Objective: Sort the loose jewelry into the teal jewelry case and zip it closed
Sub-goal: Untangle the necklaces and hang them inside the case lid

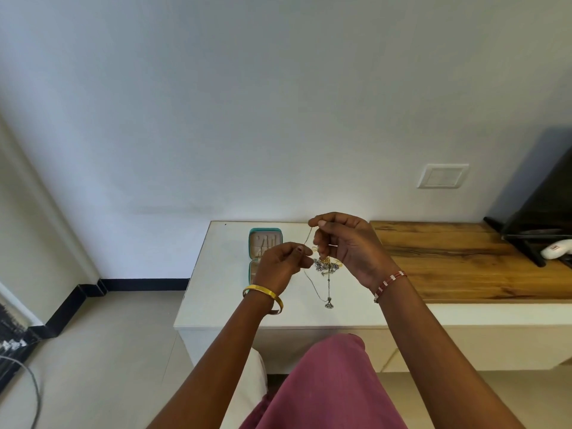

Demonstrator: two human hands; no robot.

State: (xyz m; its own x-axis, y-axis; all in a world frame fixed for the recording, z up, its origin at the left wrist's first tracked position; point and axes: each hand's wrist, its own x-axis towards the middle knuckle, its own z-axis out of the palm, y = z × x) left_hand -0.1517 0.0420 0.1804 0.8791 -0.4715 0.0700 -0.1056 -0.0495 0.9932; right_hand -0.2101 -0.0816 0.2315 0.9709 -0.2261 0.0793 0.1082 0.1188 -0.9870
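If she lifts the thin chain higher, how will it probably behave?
Probably floppy: the chain hangs slack between the hands. Its pendant would likely swing. It may snag, since the jewelry tangle sits right against it.

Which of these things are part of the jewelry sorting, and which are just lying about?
In the job: left hand and right hand pinching a thin chain; tangled jewelry; open teal jewelry case.
Lying about: black stand, white object, wall switch.

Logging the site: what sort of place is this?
Probably a room in a home: a low white table against a plain wall, a wooden top, a wall switch plate and a tiled floor.
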